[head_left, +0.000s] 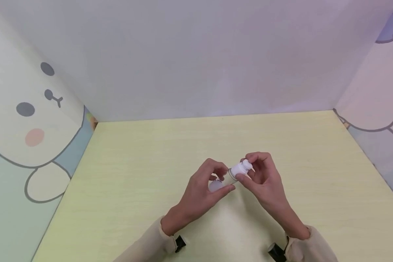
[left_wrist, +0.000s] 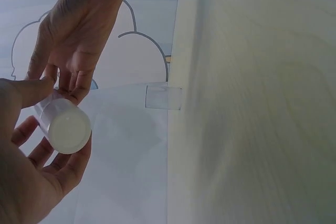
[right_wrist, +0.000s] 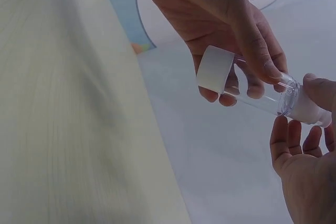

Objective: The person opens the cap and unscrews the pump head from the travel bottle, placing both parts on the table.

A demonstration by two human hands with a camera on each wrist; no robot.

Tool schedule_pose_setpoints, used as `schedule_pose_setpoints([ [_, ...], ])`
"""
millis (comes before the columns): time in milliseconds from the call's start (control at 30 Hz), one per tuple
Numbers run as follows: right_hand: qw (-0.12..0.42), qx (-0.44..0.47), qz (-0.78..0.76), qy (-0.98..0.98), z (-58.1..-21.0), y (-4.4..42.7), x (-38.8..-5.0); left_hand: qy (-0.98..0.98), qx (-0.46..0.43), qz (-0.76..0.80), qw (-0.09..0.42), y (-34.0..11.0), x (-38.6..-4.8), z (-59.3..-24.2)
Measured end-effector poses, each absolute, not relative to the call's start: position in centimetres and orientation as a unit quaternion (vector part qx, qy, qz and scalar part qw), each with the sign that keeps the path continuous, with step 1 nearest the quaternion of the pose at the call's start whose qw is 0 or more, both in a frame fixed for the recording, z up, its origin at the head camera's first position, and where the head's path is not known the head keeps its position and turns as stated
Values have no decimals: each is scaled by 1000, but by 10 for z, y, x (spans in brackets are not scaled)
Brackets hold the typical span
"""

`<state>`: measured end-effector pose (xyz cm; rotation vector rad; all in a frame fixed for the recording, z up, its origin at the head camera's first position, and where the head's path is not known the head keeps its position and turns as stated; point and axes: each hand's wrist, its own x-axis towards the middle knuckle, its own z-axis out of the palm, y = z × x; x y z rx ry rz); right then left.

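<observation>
Your left hand pinches the clear bottle between thumb and fingers, and your right hand pinches its white top, the bottle tilted in the air above the table, well short of the wall. Any turn likely goes best if you steady the bottle without squeezing it and line your right fingers up squarely.

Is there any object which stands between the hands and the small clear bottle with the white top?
Nothing visible stands in the way: the left hand directly holds the clear bottle, and the right hand grips its white top.
</observation>
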<state>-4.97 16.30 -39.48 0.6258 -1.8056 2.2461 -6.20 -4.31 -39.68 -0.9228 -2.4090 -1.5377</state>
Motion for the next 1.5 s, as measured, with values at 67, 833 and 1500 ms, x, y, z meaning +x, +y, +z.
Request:
schedule_pose_setpoints([
  [67, 93, 210, 753, -616, -394, 164, -49, -802, -305, -509, 69, -43, -62, -396],
  [833, 108, 272, 758, -583, -390, 166, -53, -797, -314, -509, 84, -44, -64, -391],
  [1500, 105, 283, 742, -598, -385, 168, -50, -805, -327, -483, 111, -45, -63, -390],
])
